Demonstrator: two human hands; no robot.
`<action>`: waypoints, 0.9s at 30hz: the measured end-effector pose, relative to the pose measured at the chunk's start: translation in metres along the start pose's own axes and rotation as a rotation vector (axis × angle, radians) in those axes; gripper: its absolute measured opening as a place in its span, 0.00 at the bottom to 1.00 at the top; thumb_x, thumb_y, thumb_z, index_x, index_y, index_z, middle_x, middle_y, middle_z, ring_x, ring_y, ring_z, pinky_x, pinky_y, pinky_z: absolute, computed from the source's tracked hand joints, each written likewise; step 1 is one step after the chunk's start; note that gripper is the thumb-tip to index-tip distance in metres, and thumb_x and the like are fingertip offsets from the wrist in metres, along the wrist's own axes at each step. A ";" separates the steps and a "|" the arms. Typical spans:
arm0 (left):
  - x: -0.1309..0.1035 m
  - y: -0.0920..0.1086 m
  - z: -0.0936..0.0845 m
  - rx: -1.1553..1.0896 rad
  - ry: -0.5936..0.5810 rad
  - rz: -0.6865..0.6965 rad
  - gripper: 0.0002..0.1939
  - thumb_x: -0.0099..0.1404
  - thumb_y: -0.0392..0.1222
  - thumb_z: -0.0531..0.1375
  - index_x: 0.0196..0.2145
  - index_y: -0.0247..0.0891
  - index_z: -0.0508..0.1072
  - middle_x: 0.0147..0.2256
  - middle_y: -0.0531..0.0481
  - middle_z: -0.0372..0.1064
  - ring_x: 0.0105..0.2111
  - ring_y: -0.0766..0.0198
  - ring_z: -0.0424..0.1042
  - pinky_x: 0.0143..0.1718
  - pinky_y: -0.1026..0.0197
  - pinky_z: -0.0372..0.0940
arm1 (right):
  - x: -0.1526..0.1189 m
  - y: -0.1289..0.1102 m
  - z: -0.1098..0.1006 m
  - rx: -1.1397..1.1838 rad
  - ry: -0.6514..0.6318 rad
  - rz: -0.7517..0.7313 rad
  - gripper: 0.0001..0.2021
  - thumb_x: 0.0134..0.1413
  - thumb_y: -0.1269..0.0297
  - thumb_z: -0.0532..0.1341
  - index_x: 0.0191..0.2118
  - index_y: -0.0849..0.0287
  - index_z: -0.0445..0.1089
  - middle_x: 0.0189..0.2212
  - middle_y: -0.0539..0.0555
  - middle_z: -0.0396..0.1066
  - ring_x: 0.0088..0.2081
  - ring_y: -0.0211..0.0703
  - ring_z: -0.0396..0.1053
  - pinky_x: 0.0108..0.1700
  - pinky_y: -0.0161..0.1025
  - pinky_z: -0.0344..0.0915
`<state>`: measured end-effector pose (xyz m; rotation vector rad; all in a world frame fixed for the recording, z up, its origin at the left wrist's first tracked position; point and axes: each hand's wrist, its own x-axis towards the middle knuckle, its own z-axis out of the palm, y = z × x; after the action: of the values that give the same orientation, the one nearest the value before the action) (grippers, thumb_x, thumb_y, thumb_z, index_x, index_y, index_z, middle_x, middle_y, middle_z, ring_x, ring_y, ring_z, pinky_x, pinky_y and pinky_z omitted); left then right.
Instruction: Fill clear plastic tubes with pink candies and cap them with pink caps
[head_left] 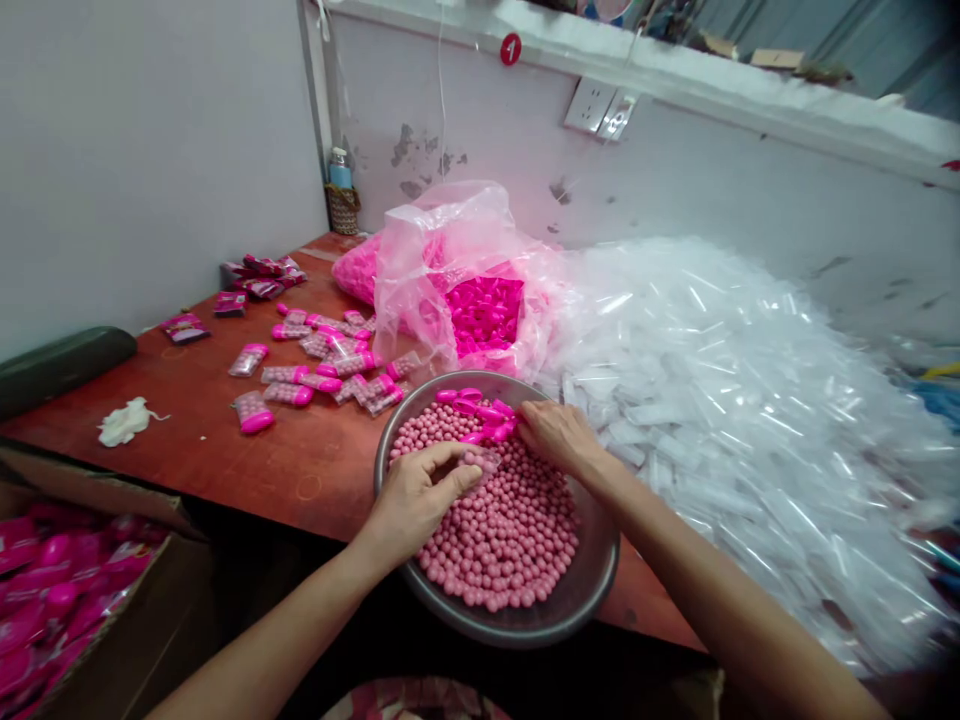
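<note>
A grey metal bowl [517, 632] holds many round pink beads [491, 550]. Above the beads, my left hand [420, 495] pinches a small clear plastic tube [484, 460] with pink beads inside. Several bright pink caps [491, 418] lie on the beads near the bowl's far rim. At the right end of these caps is my right hand [559, 435], its fingers bent together on one cap; the fingertips are partly hidden. Left of the bowl, filled tubes with pink caps [289, 392] are scattered over the red-brown table [187, 430].
Behind the bowl stands a clear bag [450, 215] full of pink caps. A large heap of clear plastic tubes [720, 370] covers the right side. At lower left, a cardboard box [161, 610] holds pink packets. A crumpled white tissue [127, 422] lies near the table's left edge.
</note>
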<state>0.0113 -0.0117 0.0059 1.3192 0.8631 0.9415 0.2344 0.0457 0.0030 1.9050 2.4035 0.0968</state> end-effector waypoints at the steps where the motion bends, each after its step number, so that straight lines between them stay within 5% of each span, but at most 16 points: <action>1: 0.000 0.000 0.000 -0.005 0.000 0.001 0.13 0.60 0.44 0.59 0.40 0.35 0.74 0.38 0.46 0.74 0.39 0.59 0.72 0.40 0.61 0.67 | -0.006 0.003 -0.001 0.015 -0.004 0.019 0.12 0.59 0.63 0.49 0.40 0.62 0.68 0.33 0.60 0.73 0.35 0.49 0.70 0.33 0.38 0.60; 7: 0.000 0.000 0.000 0.017 0.011 -0.002 0.13 0.59 0.44 0.59 0.39 0.35 0.74 0.36 0.47 0.74 0.38 0.59 0.72 0.39 0.61 0.67 | -0.033 0.011 -0.012 0.290 -0.095 -0.020 0.14 0.61 0.64 0.47 0.41 0.59 0.69 0.28 0.50 0.74 0.29 0.37 0.71 0.31 0.31 0.61; 13: -0.001 0.000 0.000 0.044 0.034 0.008 0.13 0.59 0.45 0.59 0.39 0.35 0.74 0.37 0.46 0.74 0.39 0.58 0.72 0.40 0.60 0.67 | -0.029 0.005 -0.002 0.181 -0.061 0.066 0.12 0.56 0.66 0.52 0.30 0.63 0.71 0.27 0.58 0.74 0.29 0.44 0.71 0.31 0.35 0.59; 21: 0.000 0.001 0.001 0.022 0.037 -0.017 0.14 0.58 0.45 0.59 0.40 0.34 0.74 0.38 0.45 0.74 0.39 0.58 0.72 0.41 0.58 0.67 | -0.022 -0.005 -0.002 0.111 0.038 0.021 0.14 0.59 0.63 0.51 0.48 0.58 0.64 0.42 0.59 0.70 0.41 0.48 0.70 0.37 0.37 0.61; 27: -0.001 -0.002 0.002 0.016 0.034 0.041 0.13 0.58 0.44 0.60 0.40 0.35 0.75 0.39 0.46 0.74 0.40 0.58 0.72 0.43 0.58 0.66 | -0.010 -0.004 0.004 0.141 0.035 -0.021 0.10 0.57 0.63 0.53 0.38 0.62 0.69 0.35 0.59 0.73 0.37 0.47 0.72 0.38 0.38 0.64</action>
<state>0.0129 -0.0130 0.0041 1.3429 0.8740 0.9930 0.2330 0.0353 -0.0009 1.9505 2.5153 -0.0422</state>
